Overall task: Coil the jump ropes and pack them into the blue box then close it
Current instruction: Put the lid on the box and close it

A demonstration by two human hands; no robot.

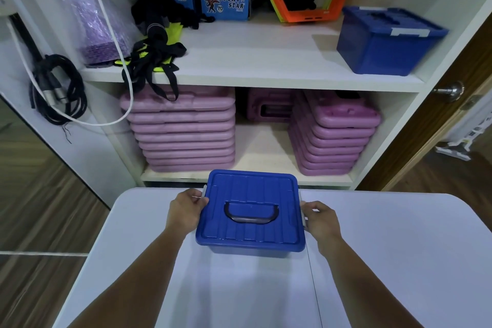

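A blue plastic box (250, 242) stands on the white table (386, 261) with its lid (239, 186) on; a dark carry handle lies flat in the lid's middle. My left hand (185, 210) grips the box's left side at a pale latch. On the opposite side, my right hand (319, 221) holds the pale latch there. No jump rope is visible; the box's inside is hidden by the lid.
Behind the table is a white shelf unit. A second blue box (386, 40) sits on its upper shelf at right, black straps (157, 61) hang off the shelf's left edge, and stacks of pink cases (183, 130) fill the lower shelf. Black cables (58, 88) hang at far left.
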